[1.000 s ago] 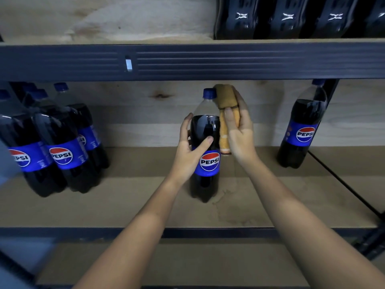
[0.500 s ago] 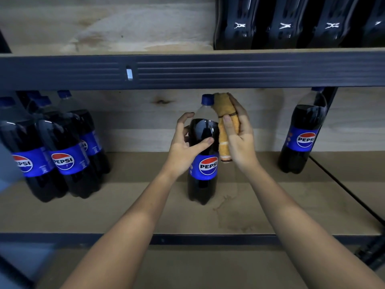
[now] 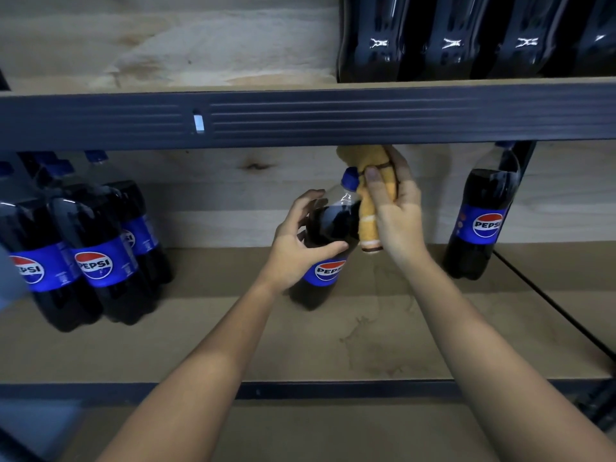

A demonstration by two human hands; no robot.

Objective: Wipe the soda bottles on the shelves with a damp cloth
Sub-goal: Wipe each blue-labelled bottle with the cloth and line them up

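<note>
A dark soda bottle (image 3: pixel 330 225) with a blue cap and blue Pepsi label stands on the middle shelf (image 3: pixel 233 345), tilted to the right. My left hand (image 3: pixel 300 241) grips its body, thumb across the front just above the label. My right hand (image 3: pixel 396 211) holds a folded yellow cloth (image 3: pixel 370 225) against the bottle's right side and neck, close under the upper shelf beam. Part of the cloth is hidden behind my right fingers.
Several Pepsi bottles (image 3: pixel 96 251) stand grouped at the left of the shelf. One more bottle (image 3: pixel 483 221) stands at the right by a dark upright. The dark metal beam (image 3: pixel 300 118) hangs low overhead, with more bottles (image 3: pixel 450 38) above it. Damp stains mark the shelf board (image 3: pixel 373 341).
The bottle has tilted to the right in my left hand. My right hand with the cloth has risen toward the cap, just under the beam.
</note>
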